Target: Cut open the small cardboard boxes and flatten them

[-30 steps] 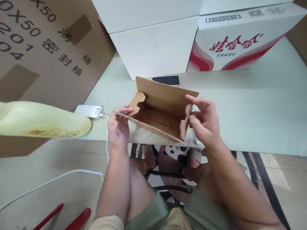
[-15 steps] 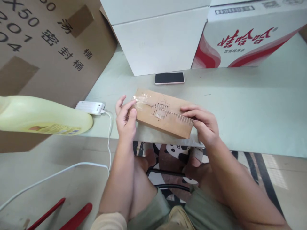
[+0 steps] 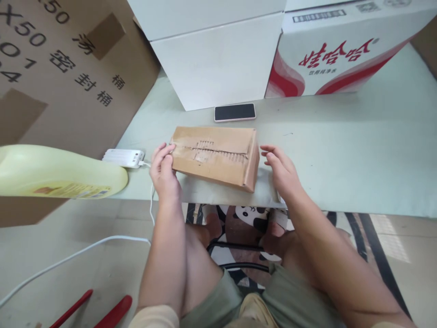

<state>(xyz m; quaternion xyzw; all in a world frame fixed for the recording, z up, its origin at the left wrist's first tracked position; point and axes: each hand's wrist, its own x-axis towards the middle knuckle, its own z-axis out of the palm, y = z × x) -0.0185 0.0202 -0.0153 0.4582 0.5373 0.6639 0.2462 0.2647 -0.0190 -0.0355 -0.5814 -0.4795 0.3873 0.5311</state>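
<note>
Sitting nearest the camera, two bare knees and green shorts are seen above a panda-print mat. Just beyond, at the near edge of the pale green counter (image 3: 341,150), a closed brown cardboard box (image 3: 215,157) is lying on its side, torn tape showing along its top seam. The left hand (image 3: 164,171) is pressed against the box's left end, fingers curled onto the corner, a light steadying grip and not a full clasp. The right hand (image 3: 280,171) is held open just beside the right end, apart from the cardboard and grasping nothing.

The step in hand is judged to be the setting down and squaring of the closed box on the counter. A firmer hold from both sides would be called for next if the box is to be lifted or turned; contact by the right hand is needed first.

Left of the box, a white power strip (image 3: 123,158) with its cable and a yellow jug (image 3: 61,175) are seen. Farther back a dark phone (image 3: 235,112) is lying flat, with a white carton (image 3: 218,68), a red-and-white carton (image 3: 341,54) and a large brown carton (image 3: 68,73) behind.
</note>
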